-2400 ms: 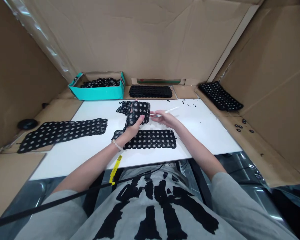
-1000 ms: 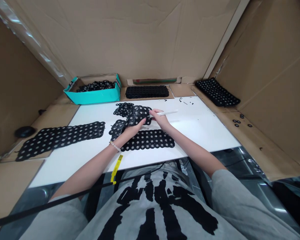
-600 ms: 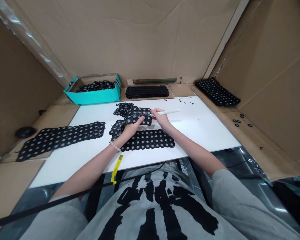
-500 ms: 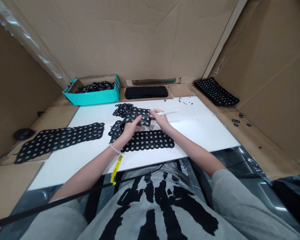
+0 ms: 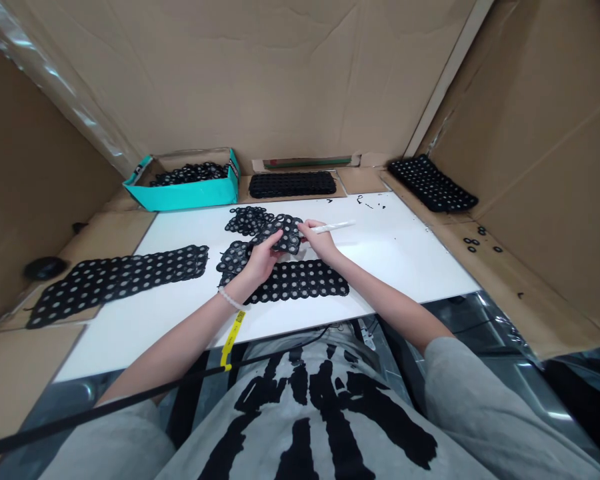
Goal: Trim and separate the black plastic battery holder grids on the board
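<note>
My left hand (image 5: 264,259) is closed on a black lattice strip (image 5: 285,230) made of joined rings, its thumb on top. The strip's right end is raised and bends towards my right hand. In my right hand (image 5: 321,240) is a slim white pen-like tool (image 5: 337,227), pinched near its left end. Its tip meets the strip's right edge and is too small to make out. Beneath my hands a black ring-lattice panel (image 5: 305,279) lies flat on the white board (image 5: 395,260). A pile of loose black rings (image 5: 247,220) sits behind my left hand.
A turquoise box (image 5: 185,195) holding black rings stands at the back left. Folded lattice panels lie at the back (image 5: 293,184) and right (image 5: 435,185). Another panel (image 5: 125,277) stretches across the left. Several loose rings (image 5: 471,244) lie on the right cardboard. Cardboard walls surround the board.
My right hand has come in with the tool from beside the strip to its right edge. My left hand has shifted slightly left along the strip, whose end now tilts up.
</note>
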The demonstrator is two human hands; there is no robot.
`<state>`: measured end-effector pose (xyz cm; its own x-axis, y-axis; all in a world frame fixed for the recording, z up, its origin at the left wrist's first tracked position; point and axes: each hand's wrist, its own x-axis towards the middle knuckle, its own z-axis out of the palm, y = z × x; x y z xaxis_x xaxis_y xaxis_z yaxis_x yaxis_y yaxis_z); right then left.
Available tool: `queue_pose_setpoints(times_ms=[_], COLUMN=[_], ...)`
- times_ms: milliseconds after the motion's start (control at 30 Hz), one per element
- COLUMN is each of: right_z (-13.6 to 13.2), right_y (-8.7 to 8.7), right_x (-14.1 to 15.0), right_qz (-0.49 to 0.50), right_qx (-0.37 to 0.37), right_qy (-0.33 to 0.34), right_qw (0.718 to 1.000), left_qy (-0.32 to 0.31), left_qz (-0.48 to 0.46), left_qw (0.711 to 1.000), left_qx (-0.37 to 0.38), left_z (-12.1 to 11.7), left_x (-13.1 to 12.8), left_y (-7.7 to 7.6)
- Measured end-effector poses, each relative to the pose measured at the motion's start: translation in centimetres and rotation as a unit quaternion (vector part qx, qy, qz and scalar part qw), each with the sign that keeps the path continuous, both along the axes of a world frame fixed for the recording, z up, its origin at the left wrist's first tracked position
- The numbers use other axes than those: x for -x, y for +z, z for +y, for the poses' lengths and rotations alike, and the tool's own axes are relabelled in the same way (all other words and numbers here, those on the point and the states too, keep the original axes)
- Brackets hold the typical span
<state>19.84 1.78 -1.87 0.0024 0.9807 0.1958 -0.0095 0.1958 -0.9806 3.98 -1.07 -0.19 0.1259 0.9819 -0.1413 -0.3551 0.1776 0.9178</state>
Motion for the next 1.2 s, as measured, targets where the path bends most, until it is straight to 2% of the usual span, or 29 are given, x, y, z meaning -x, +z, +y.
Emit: queue_pose_setpoints(times_ms=[200,333,533,633,933,1100,1200], right_z=[0.1,-0.1,0.0,0.1,0.1,-0.5,-1.1], right_y=[0.2,0.4,0.3,0.2,0.0,-0.3,-0.5], right_x=[-0.3,-0.3,-0.1,0.0,0.1,0.6,1.1], right_qz=[0.019,0.009,0.031,0.040,0.036,-0.042,-0.088], right_qx=[-0.019,-0.021,0.024,0.039,0.021,0.007,0.001], right_qy=[-0.013,-0.001,0.020,0.024,0.019,0.008,0.011], right_qw=[1.000,1.000,0.999,0.998,0.999,0.999,0.996], left_qy=[-0.056,-0.057,0.039,0.058,0.023,0.046,0.031], left_qz=[0.145,0.193,0.187,0.195,0.169,0.135,0.086], left_qw=[0.987,0.979,0.981,0.979,0.985,0.989,0.995], left_qx=[-0.049,-0.029,0.012,0.020,0.001,0.023,0.026], left_z=[0.1,0.5,0.3,0.3,0.5,0.6,0.5], left_x=[0.3,0.5,0.4,0.3,0.4,0.4,0.3], left_y=[-1.0,-1.8,-1.6,-1.4,-1.7,-2.1,-2.1])
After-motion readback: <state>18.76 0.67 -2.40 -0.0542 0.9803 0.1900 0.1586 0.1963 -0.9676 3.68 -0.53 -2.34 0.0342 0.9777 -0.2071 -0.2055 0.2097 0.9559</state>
